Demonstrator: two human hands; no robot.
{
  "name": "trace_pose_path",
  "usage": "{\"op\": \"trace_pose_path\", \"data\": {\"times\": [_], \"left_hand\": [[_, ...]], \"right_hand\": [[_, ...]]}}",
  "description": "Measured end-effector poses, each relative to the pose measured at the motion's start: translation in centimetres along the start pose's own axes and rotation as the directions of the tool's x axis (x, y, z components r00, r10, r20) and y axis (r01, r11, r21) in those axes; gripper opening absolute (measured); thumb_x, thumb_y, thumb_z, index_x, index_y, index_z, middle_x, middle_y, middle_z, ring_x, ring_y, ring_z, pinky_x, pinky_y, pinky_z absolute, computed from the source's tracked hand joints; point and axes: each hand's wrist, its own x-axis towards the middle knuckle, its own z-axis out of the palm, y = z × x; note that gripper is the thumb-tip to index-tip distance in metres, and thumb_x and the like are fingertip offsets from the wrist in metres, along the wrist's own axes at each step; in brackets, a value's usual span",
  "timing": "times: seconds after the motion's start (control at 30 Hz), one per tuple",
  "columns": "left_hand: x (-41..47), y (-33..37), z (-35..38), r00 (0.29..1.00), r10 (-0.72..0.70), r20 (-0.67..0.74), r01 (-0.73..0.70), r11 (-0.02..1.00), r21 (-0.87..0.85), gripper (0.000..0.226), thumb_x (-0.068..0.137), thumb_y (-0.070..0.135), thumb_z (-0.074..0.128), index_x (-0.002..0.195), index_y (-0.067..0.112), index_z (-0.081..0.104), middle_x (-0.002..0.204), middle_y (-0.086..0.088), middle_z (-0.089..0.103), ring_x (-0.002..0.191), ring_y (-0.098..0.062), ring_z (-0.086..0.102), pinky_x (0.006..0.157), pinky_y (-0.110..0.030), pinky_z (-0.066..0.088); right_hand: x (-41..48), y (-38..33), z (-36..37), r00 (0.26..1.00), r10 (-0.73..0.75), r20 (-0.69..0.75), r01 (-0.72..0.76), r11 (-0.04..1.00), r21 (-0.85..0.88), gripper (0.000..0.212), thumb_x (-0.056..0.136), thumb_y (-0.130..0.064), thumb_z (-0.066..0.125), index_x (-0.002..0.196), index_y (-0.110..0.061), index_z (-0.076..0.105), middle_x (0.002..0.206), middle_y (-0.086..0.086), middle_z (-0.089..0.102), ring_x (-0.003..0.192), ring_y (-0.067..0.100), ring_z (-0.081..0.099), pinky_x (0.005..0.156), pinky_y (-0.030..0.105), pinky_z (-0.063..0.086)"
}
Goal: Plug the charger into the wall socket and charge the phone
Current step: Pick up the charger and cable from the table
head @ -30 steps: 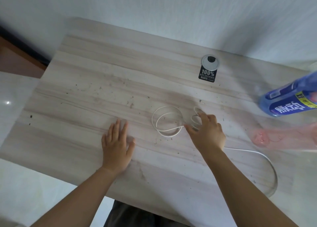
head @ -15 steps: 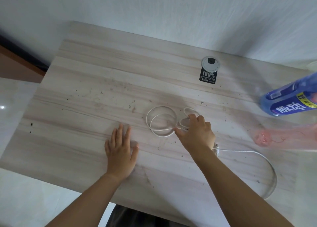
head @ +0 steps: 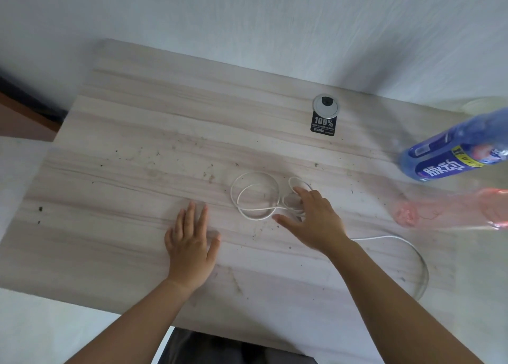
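Observation:
A white charging cable (head: 254, 196) lies coiled in loops at the middle of the pale wooden table (head: 137, 149). Its other stretch curves off to the right and down past the table's near edge. My right hand (head: 313, 220) hovers over the right part of the coil, fingers spread, thumb out to the left, holding nothing that I can see. My left hand (head: 191, 242) rests flat on the table left of the coil, fingers together. No phone, charger plug or wall socket is in sight.
A blue drink bottle (head: 453, 154) and a clear pink bottle (head: 445, 212) stand at the table's right side. A grey cable grommet (head: 325, 105) with a black sticker sits near the back edge. A white wall rises behind the table.
My right hand has loosened from a pinch on the cable and spread its fingers over the coil. The coil slid slightly left. My left hand stays flat on the table.

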Motion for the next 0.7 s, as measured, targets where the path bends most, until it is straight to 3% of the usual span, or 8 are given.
{"op": "trace_pose_path", "data": {"times": [0.1, 0.17, 0.27, 0.4, 0.47, 0.57, 0.7], "left_hand": [[0.0, -0.1, 0.0, 1.000, 0.004, 0.000, -0.004, 1.000, 0.010, 0.077, 0.077, 0.054, 0.021, 0.145, 0.021, 0.031, 0.156, -0.011, 0.024, 0.142, -0.033, 0.024, 0.106, -0.052, 0.023], [0.0, -0.1, 0.0, 1.000, 0.006, 0.001, -0.006, 1.000, 0.013, 0.077, 0.077, 0.054, 0.021, 0.145, 0.021, 0.031, 0.156, -0.012, 0.025, 0.142, -0.033, 0.024, 0.106, -0.051, 0.023], [0.0, -0.1, 0.0, 1.000, 0.010, 0.005, -0.010, 1.000, 0.013, 0.076, 0.078, 0.054, 0.022, 0.145, 0.020, 0.032, 0.155, -0.013, 0.026, 0.141, -0.034, 0.025, 0.106, -0.052, 0.023], [0.0, -0.1, 0.0, 1.000, 0.021, -0.005, -0.021, 1.000, 0.014, 0.075, 0.078, 0.053, 0.026, 0.143, 0.018, 0.037, 0.153, -0.016, 0.031, 0.139, -0.036, 0.029, 0.104, -0.053, 0.026], [0.1, -0.1, 0.1, 1.000, 0.019, -0.011, -0.019, 1.000, 0.019, 0.075, 0.077, 0.053, 0.026, 0.143, 0.018, 0.036, 0.153, -0.016, 0.030, 0.139, -0.036, 0.029, 0.104, -0.053, 0.025], [0.0, 0.1, -0.1, 1.000, 0.015, -0.008, -0.015, 1.000, 0.025, 0.075, 0.078, 0.054, 0.025, 0.144, 0.019, 0.033, 0.155, -0.015, 0.026, 0.142, -0.034, 0.024, 0.106, -0.051, 0.023], [-0.1, 0.4, -0.6, 1.000, 0.004, 0.013, -0.004, 1.000, 0.026, 0.068, 0.085, 0.045, 0.041, 0.146, 0.021, 0.026, 0.158, -0.012, 0.017, 0.145, -0.030, 0.016, 0.109, -0.048, 0.021]], "right_hand": [[-0.4, -0.3, 0.5, 0.999, -0.043, -0.033, 0.042, 0.999, -0.016, 0.064, 0.085, -0.063, 0.032, 0.137, -0.027, 0.027, 0.140, 0.003, 0.039, 0.120, 0.027, 0.041, 0.083, 0.045, 0.046], [-0.5, -0.3, 1.1, 0.995, -0.079, -0.054, 0.075, 0.995, -0.073, 0.054, 0.091, -0.054, 0.032, 0.136, -0.024, 0.029, 0.137, 0.005, 0.042, 0.116, 0.029, 0.043, 0.074, 0.041, 0.045], [-0.6, 0.4, 1.6, 0.995, -0.079, -0.066, 0.073, 0.993, -0.094, 0.055, 0.089, -0.055, 0.039, 0.136, -0.027, 0.033, 0.134, 0.000, 0.047, 0.115, 0.025, 0.045, 0.071, 0.036, 0.043], [-1.8, 1.6, 2.3, 0.985, -0.069, -0.160, 0.058, 0.996, -0.073, 0.052, 0.086, -0.052, 0.049, 0.133, -0.030, 0.040, 0.124, -0.003, 0.057, 0.108, 0.024, 0.052, 0.076, 0.038, 0.045], [-2.3, 2.0, 2.8, 0.984, -0.045, -0.175, 0.042, 0.999, -0.019, 0.049, 0.087, -0.044, 0.051, 0.132, -0.026, 0.042, 0.123, 0.002, 0.058, 0.106, 0.029, 0.053, 0.086, 0.043, 0.043], [-2.9, 2.4, 3.3, 0.986, 0.001, -0.164, 0.009, 0.998, 0.063, 0.049, 0.088, -0.036, 0.054, 0.133, -0.022, 0.041, 0.125, 0.007, 0.056, 0.106, 0.034, 0.052, 0.098, 0.043, 0.034], [-3.9, 2.3, 3.2, 0.990, 0.042, -0.136, -0.034, 0.998, 0.061, 0.056, 0.086, -0.034, 0.058, 0.136, -0.023, 0.036, 0.128, 0.011, 0.046, 0.114, 0.035, 0.045, 0.101, 0.039, 0.031]]}}
